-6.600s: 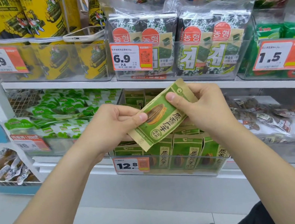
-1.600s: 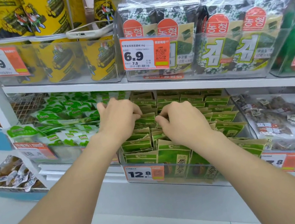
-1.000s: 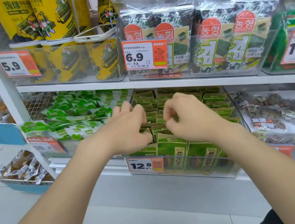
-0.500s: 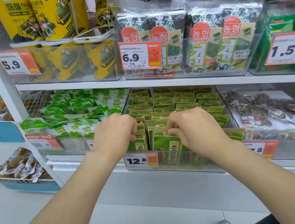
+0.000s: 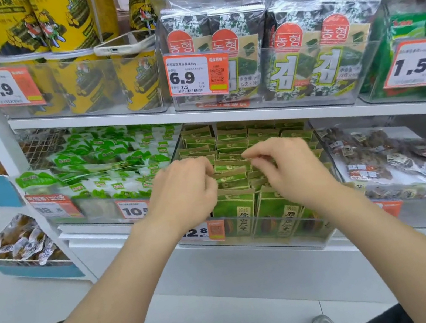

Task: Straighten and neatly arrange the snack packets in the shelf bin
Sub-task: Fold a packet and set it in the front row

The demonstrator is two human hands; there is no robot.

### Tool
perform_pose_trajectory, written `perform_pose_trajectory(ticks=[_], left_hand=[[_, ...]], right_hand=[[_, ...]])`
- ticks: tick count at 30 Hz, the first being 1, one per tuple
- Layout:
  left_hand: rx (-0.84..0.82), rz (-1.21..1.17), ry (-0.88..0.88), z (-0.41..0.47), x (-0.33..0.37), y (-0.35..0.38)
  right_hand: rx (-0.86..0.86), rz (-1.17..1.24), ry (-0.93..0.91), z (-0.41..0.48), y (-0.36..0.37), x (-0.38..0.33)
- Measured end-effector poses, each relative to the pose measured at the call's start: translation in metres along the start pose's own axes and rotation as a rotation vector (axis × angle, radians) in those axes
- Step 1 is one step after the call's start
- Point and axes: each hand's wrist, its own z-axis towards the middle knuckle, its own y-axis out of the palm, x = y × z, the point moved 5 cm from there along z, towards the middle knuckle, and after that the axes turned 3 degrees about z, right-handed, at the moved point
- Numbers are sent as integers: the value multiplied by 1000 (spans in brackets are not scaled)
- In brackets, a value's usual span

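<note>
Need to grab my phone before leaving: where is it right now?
In the head view, the phone lies left of centre on the upper shelf, resting atop the yellow cans, just left of the seaweed packs.

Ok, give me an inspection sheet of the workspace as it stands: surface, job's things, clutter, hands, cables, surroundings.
Surface: white shelf tiers; the lower tier carries the clear bin.
Job's things: green-and-tan snack packets stand in rows in the clear bin. The front ones are upright with labels facing out, the middle rows are uneven.
Clutter: a phone lies on top of the yellow cans.
Hands: left hand has its fingers curled against packet tops, grip hidden. Right hand pinches a packet top in the middle rows.
Cables: nothing seen.
Surroundings: seaweed packs in the bin above, green-white packets in the bin to the left, price tag partly behind the left hand.
</note>
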Motion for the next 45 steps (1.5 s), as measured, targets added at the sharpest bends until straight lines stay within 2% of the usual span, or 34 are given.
perform_pose_trajectory(ticks=[3,6,9,12,15,18,21,23,25,26,31,34,37,40,42,45], left_hand=[[-21,14,50,3,7,0],[-28,20,70,3,3,0],[-83,-6,86,3,4,4],[-161,-12,121,3,10,7],[-137,24,156,2,10,8],[-94,-37,176,0,10,4],[-71,8,204,-2,14,3],[-48,30,215,-4,22,4],[-29,56,227,-7,31,6],[-26,85,225,-9,35,8],[10,215,167,-8,42,16],[47,224,123,-5,36,13],[83,99,115,-3,32,10],[128,-226,112,0,27,2],[162,-464,121,3,27,-6],[242,-663,146,5,31,-20]], right_hand=[[-139,-44,-66,9,10,-5],[-201,-87,-66,19,12,-7],[-220,-96,-9,25,12,-4],[-207,-266,19,24,10,-3],[-165,-378,31,23,12,-6],[-189,-252,52,20,14,-5],[-119,-53,40,11,-8,-2],[-201,8,30,-2,-23,4],[-352,-55,26,-13,-26,11],[-375,-96,31,-16,-25,14],[-238,-249,69,-17,-25,19],[-304,-162,122,-20,-22,25],[-328,-140,129,-21,-20,28],[-280,-197,95,-22,-20,24],[-185,-30,90,-21,-25,17],[-85,348,70,-17,-33,6]])
